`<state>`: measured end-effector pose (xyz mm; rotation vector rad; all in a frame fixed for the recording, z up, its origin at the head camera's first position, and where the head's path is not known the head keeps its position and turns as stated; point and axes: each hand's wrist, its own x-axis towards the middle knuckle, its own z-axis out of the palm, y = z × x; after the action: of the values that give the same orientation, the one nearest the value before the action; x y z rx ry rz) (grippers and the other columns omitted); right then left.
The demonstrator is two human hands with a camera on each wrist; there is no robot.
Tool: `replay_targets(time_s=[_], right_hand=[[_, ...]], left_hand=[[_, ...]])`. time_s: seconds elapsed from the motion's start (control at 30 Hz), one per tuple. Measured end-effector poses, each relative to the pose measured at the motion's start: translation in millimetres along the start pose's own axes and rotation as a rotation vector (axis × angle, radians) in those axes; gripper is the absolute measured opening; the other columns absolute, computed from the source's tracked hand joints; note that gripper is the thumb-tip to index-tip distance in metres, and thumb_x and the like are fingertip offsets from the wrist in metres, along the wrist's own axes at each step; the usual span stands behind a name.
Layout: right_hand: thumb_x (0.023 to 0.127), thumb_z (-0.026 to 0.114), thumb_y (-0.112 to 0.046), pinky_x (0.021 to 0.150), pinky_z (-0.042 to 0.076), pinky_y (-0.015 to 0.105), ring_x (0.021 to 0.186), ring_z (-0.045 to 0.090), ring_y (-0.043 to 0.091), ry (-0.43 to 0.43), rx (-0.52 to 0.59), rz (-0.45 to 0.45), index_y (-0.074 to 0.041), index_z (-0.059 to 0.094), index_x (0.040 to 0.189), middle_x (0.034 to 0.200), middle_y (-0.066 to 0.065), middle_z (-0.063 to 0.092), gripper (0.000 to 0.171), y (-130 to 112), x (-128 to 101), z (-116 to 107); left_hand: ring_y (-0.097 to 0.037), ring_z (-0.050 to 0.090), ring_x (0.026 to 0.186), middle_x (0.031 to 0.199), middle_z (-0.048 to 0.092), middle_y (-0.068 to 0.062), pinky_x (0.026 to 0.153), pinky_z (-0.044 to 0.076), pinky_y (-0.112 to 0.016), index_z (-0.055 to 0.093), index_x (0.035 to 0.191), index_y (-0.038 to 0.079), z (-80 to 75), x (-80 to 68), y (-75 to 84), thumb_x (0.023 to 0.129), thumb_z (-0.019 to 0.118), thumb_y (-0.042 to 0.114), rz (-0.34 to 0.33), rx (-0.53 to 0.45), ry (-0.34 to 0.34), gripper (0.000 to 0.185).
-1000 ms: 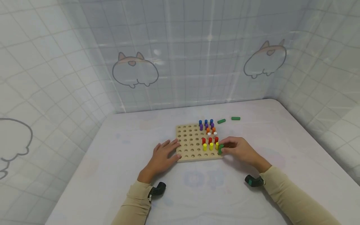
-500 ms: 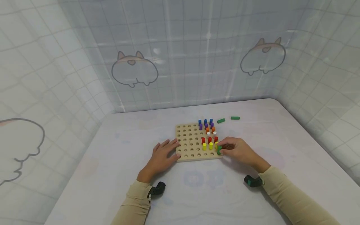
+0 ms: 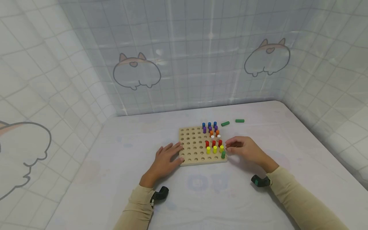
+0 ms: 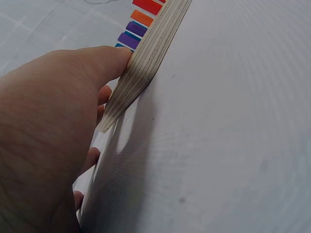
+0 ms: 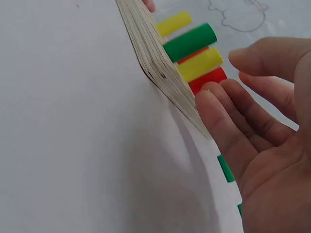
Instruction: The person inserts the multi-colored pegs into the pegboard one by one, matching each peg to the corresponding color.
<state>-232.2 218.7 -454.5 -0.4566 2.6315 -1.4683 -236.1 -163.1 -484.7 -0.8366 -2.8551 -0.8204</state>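
Observation:
A wooden pegboard (image 3: 189, 153) lies on the table, its right side filled with coloured pegs. At its near right corner a green peg (image 3: 223, 155) stands upright in a hole, beside a row of yellow pegs (image 3: 215, 149). My right hand (image 3: 249, 151) is just right of the board, fingers loosely bent with nothing between them; the right wrist view shows thumb and fingertips apart from the green peg (image 5: 190, 42). With fingers spread, my left hand (image 3: 165, 163) rests on the board's left edge; its thumb touches the board's side (image 4: 146, 58) in the left wrist view.
Two loose green pegs, one near the board (image 3: 225, 123) and one farther right (image 3: 240, 121), lie beyond it on the white-covered table (image 3: 201, 198). Red (image 3: 214, 144), white, orange, purple and blue pegs (image 3: 209, 124) stand in rows on the board. A tiled-pattern curtain (image 3: 187, 64) encloses the table.
My right hand has let go of the green peg, which now stands in the near right corner hole, and has drawn slightly back to the right. The left hand stays on the board.

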Motion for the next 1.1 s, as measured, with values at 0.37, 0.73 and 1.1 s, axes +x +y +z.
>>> replay_targets(time_s=[0.37, 0.73, 1.1], right_hand=[[0.096, 0.070, -0.029, 0.097, 0.050, 0.047, 0.108, 0.061, 0.024, 0.116, 0.011, 0.086, -0.010, 0.068, 0.121, 0.116, 0.003, 0.068, 0.032, 18, 29, -20], [0.098, 0.067, -0.033, 0.098, 0.046, 0.040, 0.107, 0.061, 0.023, 0.267, 0.038, 0.157, -0.006, 0.065, 0.127, 0.119, 0.009, 0.066, 0.039, 47, 45, -59], [0.101, 0.062, -0.032, 0.084, 0.048, 0.022, 0.101, 0.064, 0.018, 0.367, 0.066, 0.164, -0.002, 0.061, 0.131, 0.121, 0.015, 0.063, 0.042, 64, 57, -76]], left_hand=[[-0.031, 0.024, 0.149, 0.160, 0.034, 0.006, 0.116, 0.006, -0.063, 0.048, 0.151, 0.020, -6.1, -3.3, -0.1, 0.102, 0.055, 0.044, -0.024, 0.006, -0.009, 0.055], [-0.028, 0.024, 0.149, 0.160, 0.034, 0.008, 0.117, 0.005, -0.061, 0.048, 0.152, 0.021, -1.1, -1.5, 1.7, 0.101, 0.054, 0.048, -0.016, -0.032, -0.001, 0.057], [-0.028, 0.025, 0.149, 0.160, 0.035, 0.008, 0.117, 0.007, -0.061, 0.048, 0.151, 0.021, -2.3, -1.4, 5.4, 0.101, 0.054, 0.047, -0.025, -0.005, 0.001, 0.057]])
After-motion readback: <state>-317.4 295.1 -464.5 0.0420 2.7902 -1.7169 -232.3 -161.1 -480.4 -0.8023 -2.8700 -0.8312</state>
